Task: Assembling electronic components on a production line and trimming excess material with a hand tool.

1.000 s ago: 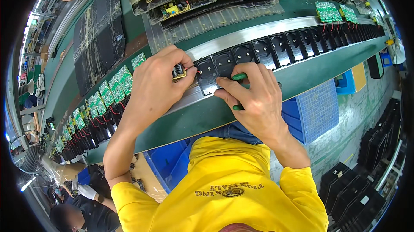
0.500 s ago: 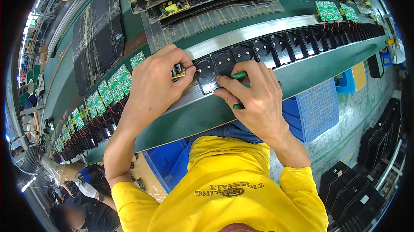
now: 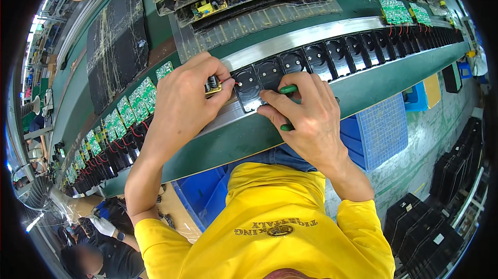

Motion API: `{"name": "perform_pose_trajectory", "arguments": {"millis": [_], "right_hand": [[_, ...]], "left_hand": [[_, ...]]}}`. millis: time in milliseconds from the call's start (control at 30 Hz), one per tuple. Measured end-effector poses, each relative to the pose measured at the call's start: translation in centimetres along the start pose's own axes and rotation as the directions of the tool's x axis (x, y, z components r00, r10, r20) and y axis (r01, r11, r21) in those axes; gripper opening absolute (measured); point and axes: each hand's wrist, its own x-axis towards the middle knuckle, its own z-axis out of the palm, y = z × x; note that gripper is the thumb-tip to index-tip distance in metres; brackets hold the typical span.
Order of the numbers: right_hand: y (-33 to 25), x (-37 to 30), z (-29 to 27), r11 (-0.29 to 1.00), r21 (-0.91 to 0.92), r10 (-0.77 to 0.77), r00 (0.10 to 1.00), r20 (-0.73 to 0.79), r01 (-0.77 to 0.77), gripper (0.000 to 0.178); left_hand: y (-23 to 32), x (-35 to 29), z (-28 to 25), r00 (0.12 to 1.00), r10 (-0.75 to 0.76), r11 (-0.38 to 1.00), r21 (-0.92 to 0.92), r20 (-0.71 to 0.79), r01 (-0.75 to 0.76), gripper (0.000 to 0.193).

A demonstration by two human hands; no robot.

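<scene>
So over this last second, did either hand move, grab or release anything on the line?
Nothing visibly changed. The left hand pinches the small circuit board at the black socket housing, and the right hand grips the green-handled tool over the same housing, as before. The row of housings on the belt sits where it was.

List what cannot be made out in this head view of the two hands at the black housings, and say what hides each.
- Green tool: right hand covers its middle and tip.
- Small yellow component: mostly behind left hand.
- Black housing under the fingers: contact point hidden.
- Distant green boards: details too small.
</scene>
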Motion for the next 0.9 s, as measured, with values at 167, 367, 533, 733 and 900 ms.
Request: {"name": "perform_pose_trajectory", "arguments": {"millis": [167,367,533,733,900], "right_hand": [[0.1,0.0,0.0,1.0,-0.002,-0.006,1.0,0.003,0.006,0.024],[-0.7,0.8,-1.4,0.99,0.142,0.012,0.999,0.034,-0.017,0.038],[-1.7,3.3,-2.2,0.697,0.7,0.154,0.986,0.063,-0.154,0.039],[-1.4,8.4,1.7,0.097,0.983,0.373,0.921,0.112,-0.159,0.041],[-1.3,9.3,4.8,-0.117,0.988,0.448,0.883,0.141,-0.099,0.04]], "left_hand": [[0.1,0.1,0.2,1.0,0.023,1.0,0.013,0.002,-0.023,0.011],[0.2,0.1,0.1,0.998,0.034,0.999,0.012,0.046,-0.034,0.008],[-0.7,-0.4,-0.2,0.988,0.143,0.989,0.018,0.06,-0.145,0.006],[-2.6,0.4,0.2,0.94,0.333,0.938,0.076,0.078,-0.339,0.007],[-3.0,0.7,-0.1,0.911,0.402,0.907,0.099,0.087,-0.41,0.011]]}}
